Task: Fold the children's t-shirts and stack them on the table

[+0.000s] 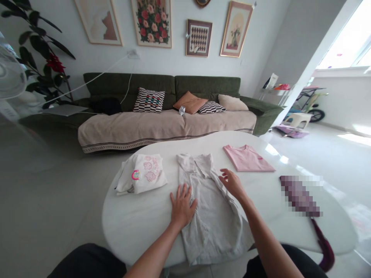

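A light grey collared shirt point(213, 216) lies lengthwise on the white table point(139, 224), collar away from me and hem near the front edge. Its sides look folded inward. My left hand point(182, 206) rests flat on the shirt's left edge, fingers spread. At the upper right edge, near the collar, is my right hand point(232, 183), its fingers slightly bent and apart; whether it touches the cloth I cannot tell. To the left sits a stack of folded white clothes point(149, 175) with a pink print. A folded pink T-shirt point(247, 158) lies at the back right.
A blurred-out dark purple item point(301, 197) lies on the table's right side, a dark red strip point(324, 247) hanging over the edge. Behind the table stands a green sofa point(207, 85) with cushions. A fan point(11, 73) is at far left.
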`<state>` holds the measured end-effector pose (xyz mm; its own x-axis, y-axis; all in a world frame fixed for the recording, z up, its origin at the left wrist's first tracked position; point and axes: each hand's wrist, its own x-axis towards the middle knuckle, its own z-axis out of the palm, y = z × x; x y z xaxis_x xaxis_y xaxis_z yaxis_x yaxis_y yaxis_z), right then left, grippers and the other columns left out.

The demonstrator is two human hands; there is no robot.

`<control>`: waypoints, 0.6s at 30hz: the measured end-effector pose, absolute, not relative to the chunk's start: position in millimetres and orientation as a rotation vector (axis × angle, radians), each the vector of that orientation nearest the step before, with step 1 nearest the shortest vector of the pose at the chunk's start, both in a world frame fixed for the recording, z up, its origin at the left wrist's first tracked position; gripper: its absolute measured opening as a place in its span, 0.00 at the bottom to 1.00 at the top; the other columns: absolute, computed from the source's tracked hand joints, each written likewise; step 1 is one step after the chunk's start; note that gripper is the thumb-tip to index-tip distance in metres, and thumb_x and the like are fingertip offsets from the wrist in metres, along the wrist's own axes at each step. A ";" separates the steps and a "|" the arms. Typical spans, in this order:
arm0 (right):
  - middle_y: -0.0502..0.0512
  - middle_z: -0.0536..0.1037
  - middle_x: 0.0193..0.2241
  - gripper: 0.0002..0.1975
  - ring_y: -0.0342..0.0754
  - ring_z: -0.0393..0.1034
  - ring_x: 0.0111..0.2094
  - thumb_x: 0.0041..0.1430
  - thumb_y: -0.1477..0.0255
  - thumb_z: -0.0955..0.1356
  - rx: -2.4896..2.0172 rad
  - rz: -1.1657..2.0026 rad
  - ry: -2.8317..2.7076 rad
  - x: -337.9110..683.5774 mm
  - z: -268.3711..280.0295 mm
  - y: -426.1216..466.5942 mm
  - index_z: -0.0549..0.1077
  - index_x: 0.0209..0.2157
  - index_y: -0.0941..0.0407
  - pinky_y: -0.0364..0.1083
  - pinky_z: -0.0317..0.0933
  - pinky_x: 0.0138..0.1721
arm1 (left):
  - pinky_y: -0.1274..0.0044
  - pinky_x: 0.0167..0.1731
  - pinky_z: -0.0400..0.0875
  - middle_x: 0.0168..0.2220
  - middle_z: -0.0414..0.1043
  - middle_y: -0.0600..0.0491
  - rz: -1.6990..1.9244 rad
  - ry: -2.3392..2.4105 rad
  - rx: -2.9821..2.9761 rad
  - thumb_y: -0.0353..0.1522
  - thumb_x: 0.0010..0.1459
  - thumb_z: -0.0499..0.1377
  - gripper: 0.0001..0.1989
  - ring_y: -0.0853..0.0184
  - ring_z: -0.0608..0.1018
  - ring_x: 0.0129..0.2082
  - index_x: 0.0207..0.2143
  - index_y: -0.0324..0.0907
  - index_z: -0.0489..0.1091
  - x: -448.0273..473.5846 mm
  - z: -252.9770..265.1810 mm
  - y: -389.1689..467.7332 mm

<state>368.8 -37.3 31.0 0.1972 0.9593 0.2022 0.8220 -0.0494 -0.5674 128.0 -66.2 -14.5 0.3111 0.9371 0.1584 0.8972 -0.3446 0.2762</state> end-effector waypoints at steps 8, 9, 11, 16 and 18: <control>0.48 0.69 0.18 0.17 0.43 0.64 0.22 0.48 0.61 0.64 -2.051 0.661 -1.634 412.6 -13.3 -147.3 0.69 0.35 0.59 0.41 0.54 0.25 | 0.53 0.54 0.44 0.62 0.46 0.55 0.481 1.718 2.458 0.46 0.58 0.41 0.27 0.58 0.47 0.61 0.59 0.49 0.49 129.1 -20.0 -65.1; 0.48 0.69 0.18 0.15 0.43 0.63 0.22 0.47 0.61 0.64 -2.064 0.644 -1.635 406.3 -14.4 -150.9 0.70 0.31 0.59 0.41 0.53 0.24 | 0.53 0.54 0.44 0.62 0.46 0.55 0.479 1.716 2.459 0.46 0.58 0.41 0.27 0.58 0.47 0.61 0.59 0.49 0.49 128.9 -19.9 -65.4; 0.49 0.69 0.19 0.12 0.43 0.63 0.23 0.47 0.62 0.64 -2.098 0.574 -1.649 393.2 -10.5 -155.0 0.69 0.24 0.58 0.41 0.52 0.24 | 0.54 0.54 0.43 0.62 0.46 0.55 0.467 1.715 2.456 0.46 0.58 0.40 0.27 0.58 0.47 0.61 0.59 0.49 0.50 128.3 -19.4 -66.2; 0.49 0.70 0.22 0.07 0.43 0.63 0.23 0.53 0.69 0.60 -2.220 0.148 -1.670 360.0 17.8 -167.5 0.66 0.27 0.56 0.41 0.51 0.25 | 0.54 0.55 0.42 0.62 0.45 0.54 0.446 1.711 2.451 0.46 0.59 0.40 0.27 0.58 0.47 0.61 0.59 0.49 0.49 127.2 -19.3 -67.0; 0.52 0.71 0.26 0.07 0.44 0.65 0.25 0.55 0.73 0.58 -2.204 -0.036 -1.730 341.4 24.9 -178.2 0.66 0.31 0.56 0.42 0.52 0.26 | 0.54 0.55 0.43 0.62 0.45 0.54 0.454 1.708 2.454 0.46 0.59 0.39 0.27 0.58 0.47 0.61 0.59 0.49 0.49 127.0 -19.8 -66.6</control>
<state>341.4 -178.2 24.9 0.2592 0.9391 0.2254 0.9478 -0.2025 -0.2464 127.0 -66.6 -19.8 0.3194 0.9309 0.1771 0.8958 -0.3575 0.2639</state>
